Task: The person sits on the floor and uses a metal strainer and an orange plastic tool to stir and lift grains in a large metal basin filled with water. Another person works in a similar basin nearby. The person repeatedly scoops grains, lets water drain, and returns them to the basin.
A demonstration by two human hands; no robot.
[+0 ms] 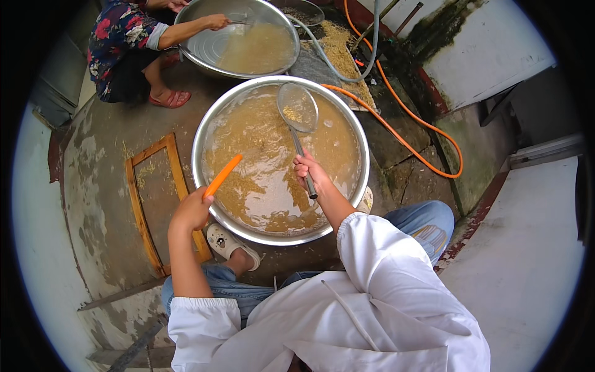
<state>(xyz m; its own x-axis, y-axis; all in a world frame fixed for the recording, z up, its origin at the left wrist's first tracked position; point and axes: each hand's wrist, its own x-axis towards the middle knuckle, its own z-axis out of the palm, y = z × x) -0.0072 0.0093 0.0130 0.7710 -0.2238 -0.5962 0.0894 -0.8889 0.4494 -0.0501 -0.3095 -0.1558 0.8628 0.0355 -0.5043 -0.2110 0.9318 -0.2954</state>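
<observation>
My right hand (310, 172) is closed around the metal handle of a wire mesh skimmer (297, 107). A small heap of yellowish grain lies in its mesh, above the water of a large round metal basin (199, 153). Water and a layer of brownish grain (246, 186) fill much of the basin, and light glints off the surface. At the basin's left rim, my left hand (193, 209) grips an orange tube (224, 176), seemingly a hose end, pointing over the water. Whether water flows from it I cannot tell.
A co-worker's hand (217, 22) holds a utensil over a second, tilted metal basin (195, 44). An orange hose (395, 132) and a grey hose (320, 51) curve at the right. A wooden frame (139, 209) lies on the floor at left. Grain (339, 46) is spread behind the basins.
</observation>
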